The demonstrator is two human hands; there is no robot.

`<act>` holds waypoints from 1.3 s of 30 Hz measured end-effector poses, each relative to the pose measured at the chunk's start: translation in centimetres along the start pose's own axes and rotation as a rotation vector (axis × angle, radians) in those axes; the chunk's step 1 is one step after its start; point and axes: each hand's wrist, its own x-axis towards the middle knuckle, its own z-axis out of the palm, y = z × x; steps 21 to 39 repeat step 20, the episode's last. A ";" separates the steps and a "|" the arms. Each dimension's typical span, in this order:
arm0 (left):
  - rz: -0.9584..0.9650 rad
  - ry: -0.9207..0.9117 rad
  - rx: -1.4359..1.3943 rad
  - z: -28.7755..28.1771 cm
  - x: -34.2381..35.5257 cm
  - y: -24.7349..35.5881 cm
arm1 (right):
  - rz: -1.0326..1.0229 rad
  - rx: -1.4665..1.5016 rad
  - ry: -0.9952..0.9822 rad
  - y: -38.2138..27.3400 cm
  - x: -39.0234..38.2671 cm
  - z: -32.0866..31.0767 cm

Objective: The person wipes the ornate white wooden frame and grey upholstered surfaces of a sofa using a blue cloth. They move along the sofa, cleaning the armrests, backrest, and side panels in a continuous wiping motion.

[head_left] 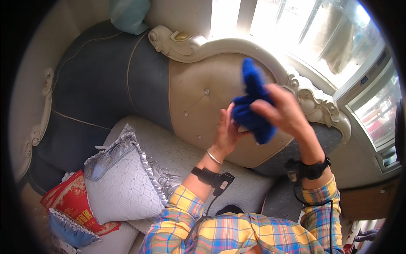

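In front of the sofa back I hold a bright blue cloth [256, 114], bunched and smeared by motion, with one end sticking up. My right hand [282, 111] grips it from the right, thumb across the near side. My left hand [228, 132] is against the cloth's left edge. Its visible fingers are stretched and apart, some pointing up, while others are partly hidden by the cloth. A bangle and a black strap with a small device are on my left wrist; another black strap circles my right wrist.
The sofa [198, 80] has a tufted beige and dark grey back with a carved cream frame. On its quilted seat [144, 127] lie a pale ruffled cushion [122, 182], red printed packets [69, 192] and a blue ruffled item [69, 228]. A bright window [321, 38] stands at right.
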 end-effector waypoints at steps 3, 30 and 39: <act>0.128 -0.019 -0.126 -1.8 -0.5 2.8 | -0.310 -0.222 -0.083 0.3 1.0 3.9; 0.187 1.199 1.806 -9.7 17.9 16.7 | 0.337 -0.687 0.523 22.3 1.2 -7.4; 0.187 1.199 1.806 -9.7 17.9 16.7 | 0.337 -0.687 0.523 22.3 1.2 -7.4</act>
